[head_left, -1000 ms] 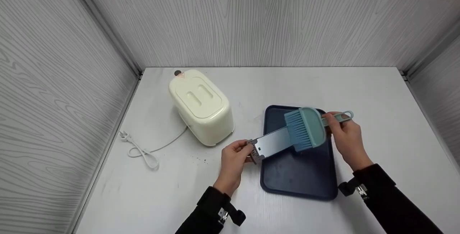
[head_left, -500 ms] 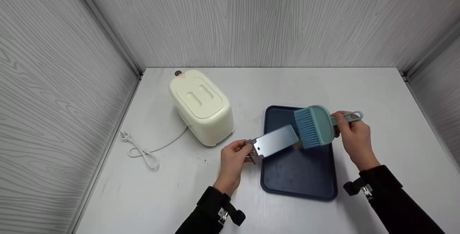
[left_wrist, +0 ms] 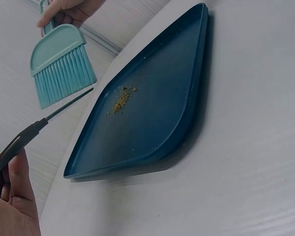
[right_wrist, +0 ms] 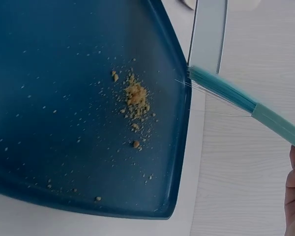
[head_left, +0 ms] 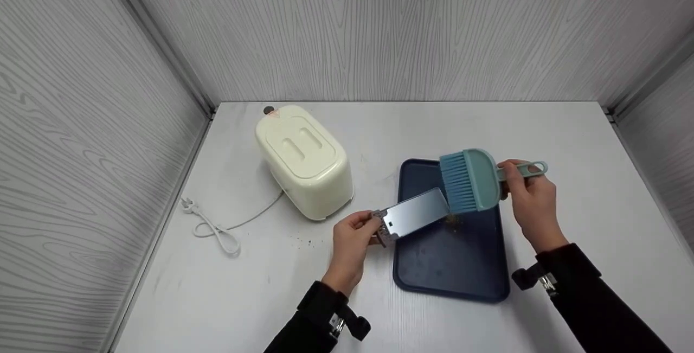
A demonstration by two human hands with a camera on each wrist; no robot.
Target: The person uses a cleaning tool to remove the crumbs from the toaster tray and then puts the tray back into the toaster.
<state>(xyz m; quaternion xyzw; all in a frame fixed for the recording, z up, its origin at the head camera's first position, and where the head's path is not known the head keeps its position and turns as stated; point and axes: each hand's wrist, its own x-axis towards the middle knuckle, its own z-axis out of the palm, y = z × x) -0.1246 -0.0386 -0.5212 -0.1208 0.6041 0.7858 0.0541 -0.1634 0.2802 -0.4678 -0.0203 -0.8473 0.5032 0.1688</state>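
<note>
My left hand [head_left: 349,244] pinches the grey end of a silver toaster crumb tray [head_left: 417,214], whose flat plate reaches out over the dark blue serving tray [head_left: 450,271]. The handle of a turquoise hand brush [head_left: 484,179] is gripped by my right hand [head_left: 531,201]. Its blue bristles [left_wrist: 66,76] hang at the far end of the crumb tray, above the serving tray's back part. A small heap of yellow-brown crumbs [right_wrist: 136,96] lies on the serving tray, with finer specks scattered around it.
A cream toaster [head_left: 306,160] stands left of the serving tray. Its white cord [head_left: 255,217] runs left to a bundled loop and plug [head_left: 190,205]. Some dark crumbs [head_left: 309,243] dot the white table [head_left: 227,299] in front of the toaster. Grey wood-grain walls [head_left: 368,33] enclose the table.
The brush has swept right off the crumb tray's plate, then shifted slightly toward the back, uncovering the plate's far end and the crumbs below. My left hand and the crumb tray stay put.
</note>
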